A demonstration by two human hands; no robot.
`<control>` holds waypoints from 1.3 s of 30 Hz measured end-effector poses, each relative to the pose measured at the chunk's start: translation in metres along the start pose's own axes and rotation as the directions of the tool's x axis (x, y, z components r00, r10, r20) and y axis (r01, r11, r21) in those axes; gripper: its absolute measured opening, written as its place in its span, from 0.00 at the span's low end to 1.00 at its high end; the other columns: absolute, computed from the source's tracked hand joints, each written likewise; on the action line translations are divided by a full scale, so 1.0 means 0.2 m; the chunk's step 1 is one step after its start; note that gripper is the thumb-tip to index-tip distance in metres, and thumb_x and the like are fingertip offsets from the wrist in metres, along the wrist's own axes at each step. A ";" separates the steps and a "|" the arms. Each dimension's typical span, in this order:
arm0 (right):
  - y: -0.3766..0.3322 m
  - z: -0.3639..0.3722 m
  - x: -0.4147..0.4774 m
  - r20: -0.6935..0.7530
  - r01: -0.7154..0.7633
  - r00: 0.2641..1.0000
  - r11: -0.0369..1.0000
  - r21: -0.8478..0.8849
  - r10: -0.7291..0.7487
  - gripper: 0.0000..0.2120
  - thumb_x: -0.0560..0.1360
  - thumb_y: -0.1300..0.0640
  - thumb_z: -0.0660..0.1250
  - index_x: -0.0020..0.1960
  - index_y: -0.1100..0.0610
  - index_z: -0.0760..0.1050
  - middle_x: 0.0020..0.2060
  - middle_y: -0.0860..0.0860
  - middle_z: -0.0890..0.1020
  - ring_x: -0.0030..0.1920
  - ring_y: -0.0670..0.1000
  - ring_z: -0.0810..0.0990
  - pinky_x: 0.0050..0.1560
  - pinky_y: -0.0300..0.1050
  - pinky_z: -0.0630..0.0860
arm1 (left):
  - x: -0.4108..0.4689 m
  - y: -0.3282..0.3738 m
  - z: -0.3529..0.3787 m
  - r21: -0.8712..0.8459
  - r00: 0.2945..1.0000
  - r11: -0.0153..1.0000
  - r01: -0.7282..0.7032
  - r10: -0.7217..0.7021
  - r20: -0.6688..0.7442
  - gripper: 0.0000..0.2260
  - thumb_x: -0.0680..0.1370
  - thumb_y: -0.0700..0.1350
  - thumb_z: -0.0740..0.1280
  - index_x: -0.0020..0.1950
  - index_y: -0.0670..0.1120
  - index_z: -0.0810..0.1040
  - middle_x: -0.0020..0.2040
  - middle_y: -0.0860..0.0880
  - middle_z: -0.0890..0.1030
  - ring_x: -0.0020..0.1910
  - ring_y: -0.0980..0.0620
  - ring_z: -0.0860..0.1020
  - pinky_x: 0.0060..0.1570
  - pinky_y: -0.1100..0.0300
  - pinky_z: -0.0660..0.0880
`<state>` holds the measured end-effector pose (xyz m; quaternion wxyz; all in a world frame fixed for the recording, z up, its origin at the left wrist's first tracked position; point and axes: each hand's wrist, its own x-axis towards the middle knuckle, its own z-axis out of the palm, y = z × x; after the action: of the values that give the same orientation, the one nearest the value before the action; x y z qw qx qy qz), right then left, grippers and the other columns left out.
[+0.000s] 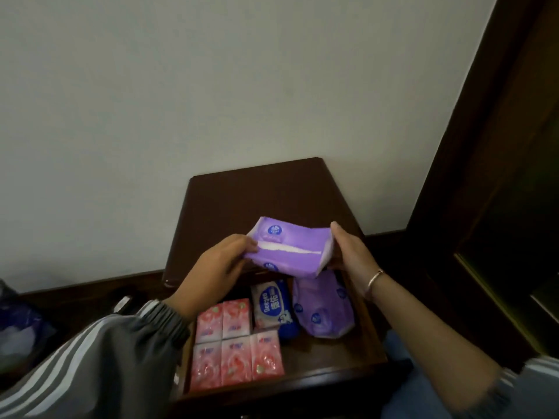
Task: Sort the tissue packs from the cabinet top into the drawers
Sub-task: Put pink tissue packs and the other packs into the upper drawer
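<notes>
Both hands, left (217, 266) and right (348, 252), were closed on opposite ends of a soft purple plastic tissue pack (290, 247), held over the back of the open dark wooden drawer (357, 334). Another purple pack (322, 306) lay directly below, beside the blue-and-white wipes pack (273, 306) and five pink pocket packs (236, 343). Risk: the free space looked tight, so it could ride up on its neighbours and jam the drawer.

The purple tissue pack (290, 247) covers the drawer's (357, 343) far end and the near edge of the cabinet top (260, 201); a second purple pack (323, 306) lies partly under it; the left hand (217, 267) hides the drawer's far left corner; a dark bag (18, 322) at the left is cut by the frame and blurred; print on the pink packs (236, 343) is too small to read.
</notes>
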<state>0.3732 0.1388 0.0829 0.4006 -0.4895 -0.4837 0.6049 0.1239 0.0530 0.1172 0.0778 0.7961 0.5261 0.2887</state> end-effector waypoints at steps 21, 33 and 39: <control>0.26 -0.20 -0.51 0.007 -0.400 0.916 0.916 -0.028 0.401 0.04 0.75 0.68 0.64 0.47 0.62 0.77 0.39 0.56 0.81 0.38 0.51 0.79 0.28 0.37 0.79 | -0.60 0.13 0.15 0.066 0.747 0.753 0.655 -0.658 0.098 0.32 0.73 0.50 0.71 0.74 0.46 0.64 0.72 0.47 0.66 0.70 0.49 0.67 0.70 0.52 0.66; 0.39 -0.01 -0.38 -0.123 -0.070 0.992 0.761 -0.645 -0.014 0.27 0.72 0.60 0.70 0.69 0.60 0.65 0.65 0.58 0.73 0.62 0.59 0.75 0.59 0.46 0.71 | -0.75 0.06 0.12 0.213 0.667 0.730 0.649 -0.681 0.303 0.49 0.66 0.65 0.72 0.78 0.49 0.52 0.77 0.49 0.53 0.74 0.48 0.58 0.72 0.50 0.63; 0.46 -0.04 -0.46 0.115 0.141 0.989 0.329 -0.934 -0.098 0.38 0.73 0.48 0.69 0.76 0.54 0.54 0.76 0.52 0.57 0.76 0.52 0.54 0.73 0.46 0.58 | -0.76 0.04 0.12 0.221 0.650 0.738 0.638 -0.670 0.359 0.53 0.63 0.64 0.75 0.78 0.52 0.48 0.78 0.49 0.49 0.76 0.47 0.53 0.74 0.47 0.59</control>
<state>0.3977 0.0320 0.0117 0.0805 -0.5823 -0.7852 0.1946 0.1017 -0.0803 0.0435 0.2569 0.5972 0.7585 0.0452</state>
